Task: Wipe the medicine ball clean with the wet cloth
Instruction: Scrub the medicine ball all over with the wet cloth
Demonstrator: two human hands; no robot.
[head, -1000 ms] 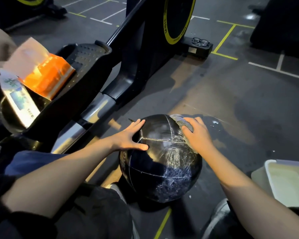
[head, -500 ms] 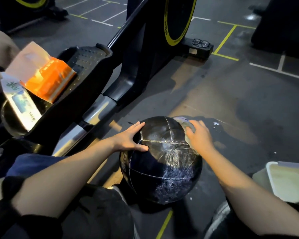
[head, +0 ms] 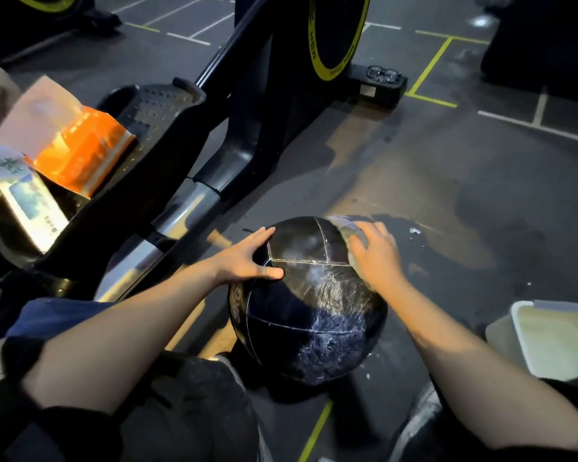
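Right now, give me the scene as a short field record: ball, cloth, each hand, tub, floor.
ball: black medicine ball on the floor, wet streaks on top
cloth: grey cloth on the ball's upper right, mostly under the right hand
left hand: left hand flat on the ball's upper left, fingers straight
right hand: right hand presses the cloth onto the ball
tub: white tub right of the ball
floor: dark floor, wet patches

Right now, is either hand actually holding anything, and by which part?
The right hand presses the wet cloth flat on the medicine ball, covering its middle. The left hand only steadies the ball.
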